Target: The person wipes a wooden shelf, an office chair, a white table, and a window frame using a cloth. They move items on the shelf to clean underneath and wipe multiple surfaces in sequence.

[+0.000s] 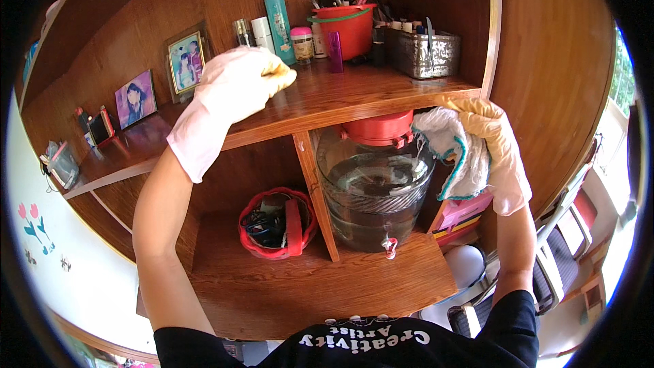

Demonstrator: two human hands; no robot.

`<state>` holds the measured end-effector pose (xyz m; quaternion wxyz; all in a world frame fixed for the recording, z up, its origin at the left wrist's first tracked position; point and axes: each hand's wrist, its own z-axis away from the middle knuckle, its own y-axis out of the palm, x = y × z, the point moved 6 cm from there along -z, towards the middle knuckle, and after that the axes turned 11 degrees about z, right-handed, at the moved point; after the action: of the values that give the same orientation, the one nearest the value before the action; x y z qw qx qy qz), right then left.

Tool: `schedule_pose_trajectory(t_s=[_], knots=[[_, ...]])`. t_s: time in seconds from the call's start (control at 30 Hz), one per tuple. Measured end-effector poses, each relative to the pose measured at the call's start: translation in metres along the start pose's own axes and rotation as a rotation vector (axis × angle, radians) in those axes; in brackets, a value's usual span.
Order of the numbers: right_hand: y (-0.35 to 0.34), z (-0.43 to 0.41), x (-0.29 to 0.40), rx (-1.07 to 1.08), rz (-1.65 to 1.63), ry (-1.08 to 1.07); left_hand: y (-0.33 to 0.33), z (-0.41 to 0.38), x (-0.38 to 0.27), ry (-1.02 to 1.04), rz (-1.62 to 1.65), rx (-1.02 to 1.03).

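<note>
My left hand point(240, 82), in a pale glove, hovers in front of the wooden shelf point(317, 93). Its fingers are curled together, and nothing shows between them. Behind it stand a white bottle point(262, 30), a teal spray bottle point(279, 20) and a pink-lidded jar point(302, 46). Also gloved, my right hand point(485, 130) grips a white cloth point(462, 163) with teal edging at the shelf's right front edge. The cloth hangs below the edge, beside the red lid point(380, 128) of a clear water dispenser point(375, 189).
A red bucket point(345, 30) of combs and cosmetics, a purple tube point(335, 52) and a silver basket point(439, 59) stand on the shelf's right. Framed photos point(185, 64) lean at left. Below, a red basket point(244, 245) holds cables, left of a wooden divider point(314, 194). Chairs point(554, 276) stand right.
</note>
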<state>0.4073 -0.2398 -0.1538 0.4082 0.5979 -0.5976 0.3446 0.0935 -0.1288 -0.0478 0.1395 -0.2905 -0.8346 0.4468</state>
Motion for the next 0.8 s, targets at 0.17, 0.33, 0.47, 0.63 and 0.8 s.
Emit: schedule_pose_trajectory(t_s=[0.17,0.33,0.47,0.63,0.8], knots=[[0.001,-0.012,0.042,-0.088,0.131,-0.184,0.007,0.005,-0.001,-0.068,0.011,0.178],[0.039,-0.017,0.066,-0.154,0.397,-0.247,0.013,-0.012,-0.005,-0.127,0.116,0.236],[0.076,-0.045,0.042,-0.006,1.062,-0.226,0.02,-0.025,-0.013,-0.019,0.032,0.205],[0.109,-0.069,0.037,0.193,1.382,-0.618,0.026,-0.014,-0.009,-0.022,-0.019,0.275],[0.184,-0.079,0.021,0.39,1.311,-1.18,0.014,0.016,0.015,0.013,-0.172,0.255]])
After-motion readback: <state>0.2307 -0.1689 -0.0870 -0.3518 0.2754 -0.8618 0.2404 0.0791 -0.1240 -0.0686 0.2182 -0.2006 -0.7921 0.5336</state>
